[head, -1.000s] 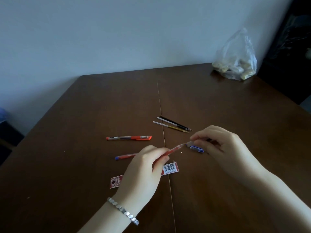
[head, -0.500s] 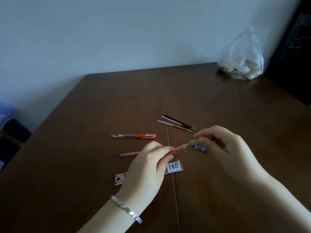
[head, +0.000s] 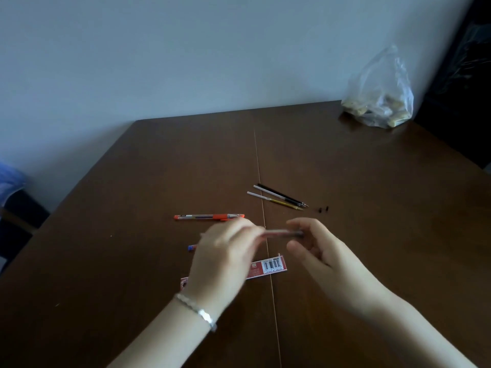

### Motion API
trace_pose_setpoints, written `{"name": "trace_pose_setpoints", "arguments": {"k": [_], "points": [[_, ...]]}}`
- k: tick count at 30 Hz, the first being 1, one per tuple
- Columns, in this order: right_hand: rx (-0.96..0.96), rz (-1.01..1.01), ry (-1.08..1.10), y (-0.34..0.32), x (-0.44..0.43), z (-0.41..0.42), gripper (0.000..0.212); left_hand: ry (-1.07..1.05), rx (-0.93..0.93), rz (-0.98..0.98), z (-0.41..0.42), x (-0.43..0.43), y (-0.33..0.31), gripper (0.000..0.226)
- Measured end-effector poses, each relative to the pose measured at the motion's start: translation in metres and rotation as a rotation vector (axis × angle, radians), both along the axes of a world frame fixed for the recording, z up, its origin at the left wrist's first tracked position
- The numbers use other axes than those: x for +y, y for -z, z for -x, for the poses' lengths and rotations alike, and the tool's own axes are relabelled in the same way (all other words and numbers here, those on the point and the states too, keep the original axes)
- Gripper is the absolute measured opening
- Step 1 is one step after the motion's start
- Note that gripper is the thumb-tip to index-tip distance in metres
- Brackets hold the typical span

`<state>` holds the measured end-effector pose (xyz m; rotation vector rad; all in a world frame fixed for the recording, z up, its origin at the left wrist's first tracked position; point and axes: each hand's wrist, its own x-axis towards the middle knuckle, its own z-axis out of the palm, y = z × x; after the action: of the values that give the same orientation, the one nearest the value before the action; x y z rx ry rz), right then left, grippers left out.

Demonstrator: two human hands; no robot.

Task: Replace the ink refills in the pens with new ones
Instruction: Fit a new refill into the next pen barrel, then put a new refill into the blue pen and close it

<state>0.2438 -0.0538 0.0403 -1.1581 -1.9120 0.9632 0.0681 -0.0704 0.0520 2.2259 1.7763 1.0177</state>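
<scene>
My left hand (head: 225, 258), blurred and wearing a silver bracelet, grips a red pen barrel (head: 281, 233) that lies almost level above the table. The barrel's blue rear end (head: 191, 247) sticks out left of the hand. My right hand (head: 318, 248) curls loosely around the pen's dark front end, index finger above and thumb below; whether they touch it is unclear. An orange capped pen (head: 210, 217) lies just behind my left hand. Three loose refills (head: 279, 197) lie side by side further back. A red refill packet (head: 268, 266) with a barcode lies partly under my left hand.
Two tiny black bits (head: 323, 209) sit right of the refills' tips. A clear plastic bag (head: 380, 102) with pale lumps stands at the far right corner of the brown table (head: 372, 208), against the wall. A seam runs down the table's middle.
My left hand has lifted and swung, so the pen now lies level instead of slanting. My right fingers have loosened from their pinch, and the blue piece below them is no longer seen.
</scene>
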Motion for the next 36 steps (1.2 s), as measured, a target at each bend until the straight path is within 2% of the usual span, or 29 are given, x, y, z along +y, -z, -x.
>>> {"name": "trace_pose_setpoints", "arguments": {"k": [2, 4, 7, 10, 12, 16, 20, 23, 31, 33, 36], "points": [[-0.055, -0.003, 0.057, 0.005, 0.004, -0.008, 0.031, -0.101, 0.120, -0.022, 0.019, 0.018, 0.008, 0.007], [-0.051, -0.032, 0.146, 0.008, 0.006, -0.019, 0.027, -0.228, 0.136, 0.074, 0.043, 0.035, 0.015, 0.005], [-0.058, -0.040, 0.213, 0.014, 0.005, -0.035, 0.022, -0.287, 0.255, 0.151, 0.062, 0.048, 0.027, 0.007], [-0.100, -0.043, 0.253, 0.020, 0.005, -0.046, 0.021, -0.287, 0.319, 0.180, 0.066, 0.048, 0.037, 0.014], [-0.136, -0.062, 0.300, 0.023, 0.009, -0.053, 0.020, -0.280, 0.317, 0.126, 0.062, 0.046, 0.040, 0.016], [-0.258, -0.056, 0.459, 0.030, 0.023, -0.067, 0.019, -0.139, 0.344, 0.095, 0.047, 0.043, 0.044, 0.019], [-0.359, 0.054, 0.440, 0.040, 0.033, -0.070, 0.030, -0.091, 0.368, 0.176, 0.040, 0.047, 0.050, 0.023], [-0.399, 0.073, 0.419, 0.044, 0.035, -0.063, 0.033, -0.071, 0.335, 0.163, 0.039, 0.043, 0.052, 0.024], [-0.402, -0.014, 0.436, 0.047, 0.038, -0.050, 0.014, -0.045, 0.366, 0.177, 0.042, 0.032, 0.052, 0.026], [-0.280, -0.013, 0.450, 0.042, 0.035, -0.049, 0.011, -0.065, 0.282, 0.163, 0.038, 0.030, 0.047, 0.022], [-0.007, 0.011, 0.453, 0.025, 0.026, -0.044, 0.013, -0.109, -0.073, 0.194, 0.023, 0.023, 0.030, 0.013]]}}
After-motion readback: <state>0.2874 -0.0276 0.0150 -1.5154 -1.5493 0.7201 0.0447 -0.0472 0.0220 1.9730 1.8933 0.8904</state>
